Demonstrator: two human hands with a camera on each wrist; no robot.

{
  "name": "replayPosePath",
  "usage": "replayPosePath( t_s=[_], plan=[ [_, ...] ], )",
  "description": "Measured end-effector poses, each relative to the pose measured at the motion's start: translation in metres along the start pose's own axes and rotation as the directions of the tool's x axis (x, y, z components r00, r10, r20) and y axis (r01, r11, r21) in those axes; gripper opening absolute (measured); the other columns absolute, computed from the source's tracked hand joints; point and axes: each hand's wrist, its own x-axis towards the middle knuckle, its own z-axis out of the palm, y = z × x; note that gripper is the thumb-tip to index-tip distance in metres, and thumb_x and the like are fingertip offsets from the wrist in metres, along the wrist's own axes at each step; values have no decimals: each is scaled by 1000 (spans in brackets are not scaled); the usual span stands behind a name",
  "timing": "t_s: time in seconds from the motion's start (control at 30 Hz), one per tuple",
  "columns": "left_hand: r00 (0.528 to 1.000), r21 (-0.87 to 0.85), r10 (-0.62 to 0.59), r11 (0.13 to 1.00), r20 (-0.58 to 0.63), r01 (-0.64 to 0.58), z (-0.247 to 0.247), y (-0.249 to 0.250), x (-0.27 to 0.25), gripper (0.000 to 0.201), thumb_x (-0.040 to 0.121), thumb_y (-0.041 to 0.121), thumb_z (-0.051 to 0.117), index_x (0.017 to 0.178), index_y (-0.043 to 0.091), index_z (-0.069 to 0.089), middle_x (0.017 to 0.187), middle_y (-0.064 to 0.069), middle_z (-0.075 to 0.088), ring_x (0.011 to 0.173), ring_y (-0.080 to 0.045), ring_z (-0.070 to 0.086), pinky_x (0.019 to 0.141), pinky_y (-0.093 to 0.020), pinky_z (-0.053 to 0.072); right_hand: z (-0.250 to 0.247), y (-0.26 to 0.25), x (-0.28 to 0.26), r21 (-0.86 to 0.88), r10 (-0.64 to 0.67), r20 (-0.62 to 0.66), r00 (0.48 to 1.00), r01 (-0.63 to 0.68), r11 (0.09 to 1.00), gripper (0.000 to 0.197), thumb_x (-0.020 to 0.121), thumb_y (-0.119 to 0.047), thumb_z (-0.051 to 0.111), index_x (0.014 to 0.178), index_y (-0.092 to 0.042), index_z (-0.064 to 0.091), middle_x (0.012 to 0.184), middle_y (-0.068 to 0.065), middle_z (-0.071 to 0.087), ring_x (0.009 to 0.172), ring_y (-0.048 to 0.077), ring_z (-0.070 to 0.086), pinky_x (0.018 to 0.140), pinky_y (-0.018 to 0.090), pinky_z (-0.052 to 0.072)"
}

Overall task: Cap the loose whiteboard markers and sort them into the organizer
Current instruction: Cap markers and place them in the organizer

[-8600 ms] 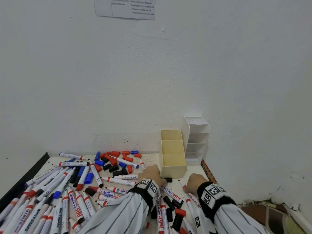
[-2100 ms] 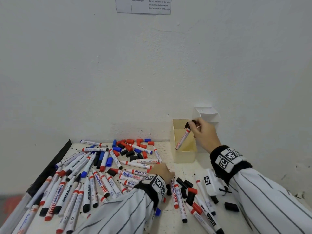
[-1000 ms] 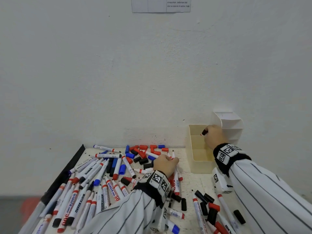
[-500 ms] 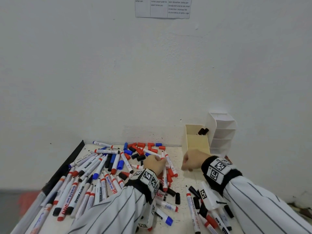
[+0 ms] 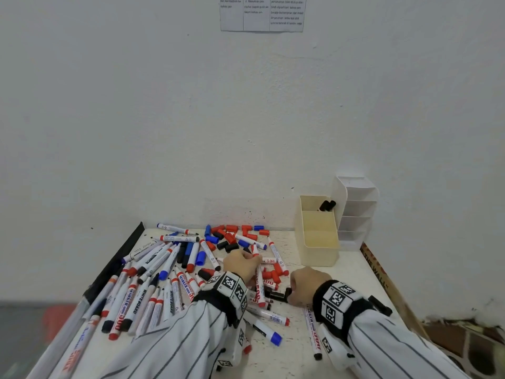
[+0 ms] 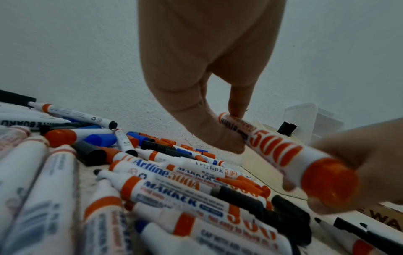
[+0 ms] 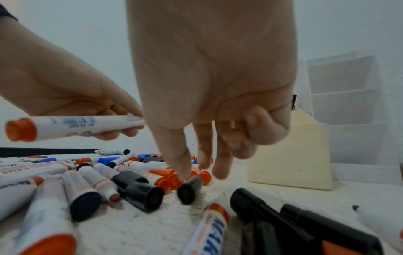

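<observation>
Marker (image 6: 272, 148) sits pinched in left hand (image 5: 241, 265); at its 4 o'clock, right hand (image 5: 307, 284), fingers loose, touches black cap (image 7: 189, 189)

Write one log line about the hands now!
left hand: holds red marker | right hand: touches black cap

The head view looks down and forward from the near table (image 5: 352, 274) edge to the far wall (image 5: 164, 119). The wrist views sit low, close behind the left hand (image 6: 207, 69) and right hand (image 7: 213, 69), facing far. All share the cream organizer (image 5: 318, 253) and red-ended marker (image 6: 272, 148).
</observation>
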Motion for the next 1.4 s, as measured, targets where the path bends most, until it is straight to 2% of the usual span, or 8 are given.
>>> replayPosePath(
  t_s=[0.13, 0.27, 0.5, 0.63, 0.77, 0.93, 1.07, 1.4],
  plan=[
    [1000, 39, 4, 999, -15, -3, -7, -7, 1, 16, 89, 30, 59, 82, 17, 56, 74, 6, 54, 75, -9, 53, 71, -20, 42, 6, -5, 6, 124, -33, -220, 975, 61, 990, 27, 94, -30, 43, 120, -25, 50, 114, 0, 53, 98, 18, 56, 77, 28, 46],
    [1000, 32, 2, 999, -9, -1, -14, -13, -1, 15, 89, 31, 58, 83, 19, 52, 79, 4, 56, 85, -14, 56, 78, -26, 45, 10, -11, 12, 153, -155, -154, 976, 179, 972, 26, 94, -31, 43, 114, -33, 59, 113, -4, 55, 96, 14, 55, 79, 26, 47],
    [999, -40, -46, 998, -13, 46, -20, -22, -4, 16, 91, 29, 55, 96, 14, 54, 73, -1, 54, 54, -11, 51, 47, -21, 40, 15, -16, 21, 231, -88, -164, 983, 125, 965, 17, 90, -25, 51, 102, -25, 63, 105, -5, 61, 89, 11, 59, 78, 24, 49],
    [996, 34, -17, 999, 88, 14, -20, -28, -5, 22, 85, 21, 62, 106, 15, 56, 86, -1, 58, 71, -13, 55, 65, -25, 48, 7, -12, 23, 295, -23, -335, 942, 128, 947, 1, 91, -24, 52, 92, -25, 52, 94, -3, 59, 82, 14, 58, 77, 29, 53],
    [991, 77, 47, 995, 123, -56, -17, -29, -10, 33, 79, 14, 71, 110, 17, 58, 85, 2, 57, 75, -12, 58, 69, -24, 52, -10, -8, 23, 386, -11, -375, 927, 167, 907, 17, 92, -23, 53, 107, -24, 46, 94, -2, 60, 84, 15, 58, 78, 31, 52],
    [982, 89, 142, 984, 125, -154, -11, -25, -15, 34, 81, 18, 70, 114, 19, 61, 86, 5, 58, 81, -12, 59, 80, -27, 54, -16, -4, 14, 400, -133, -393, 910, 299, 866, 18, 92, -8, 51, 103, -20, 57, 97, -9, 53, 84, 5, 52, 68, 10, 40],
    [974, 100, 194, 974, 114, -206, -5, -22, -16, 38, 81, 20, 70, 118, 16, 62, 102, 3, 62, 91, -12, 57, 89, -28, 50, -13, 0, 10, 422, -189, -373, 908, 347, 837, 19, 91, -7, 51, 99, -23, 58, 98, -9, 57, 94, 10, 56, 87, 23, 45],
    [947, 85, 253, 958, 196, -274, 4, -21, -18, 33, 84, 18, 67, 117, 19, 64, 106, 2, 65, 89, -8, 56, 83, -24, 47, -13, 10, 7, 463, -180, -393, 901, 364, 808, 19, 92, -7, 50, 102, -21, 58, 100, -3, 59, 90, 9, 56, 80, 17, 44]
  ],
)
